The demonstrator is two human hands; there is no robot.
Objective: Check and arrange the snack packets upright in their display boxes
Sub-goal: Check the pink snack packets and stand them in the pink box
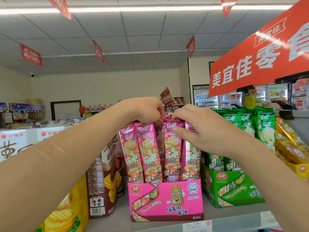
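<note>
Two bags stand at the left end of the shelf [117,220]: a yellow bag [66,213] of crisps low in the corner and a tall brown bag [107,181] just beside the pink display box [167,200]. That box sits in the middle, near the shelf's front edge. The pink packets [147,151] in it stand upright in a close row, their bottoms tucked behind the box's front wall.

The left hand [147,111] reaches over the row from above, fingers curled down onto the crimped tops. It seems to pinch one or two of them, though the fingertips are hidden behind the foil. Between the two hands a packet shows set back from its neighbours. The right hand [195,133] grips the packets just to the right, fingers hooked over the top edge and thumb pressed against the printed front.

Further right, the green display box [234,191] holds green packets [247,124], also upright, and gold packets [291,144] lean at the far edge.

The step in hand looks like squaring up the pink row. Next, I judge, the hands need to draw the tops level and close the gap. A light pull should keep the thin foil from crumpling and the neighbours from tipping over the low front wall.
</note>
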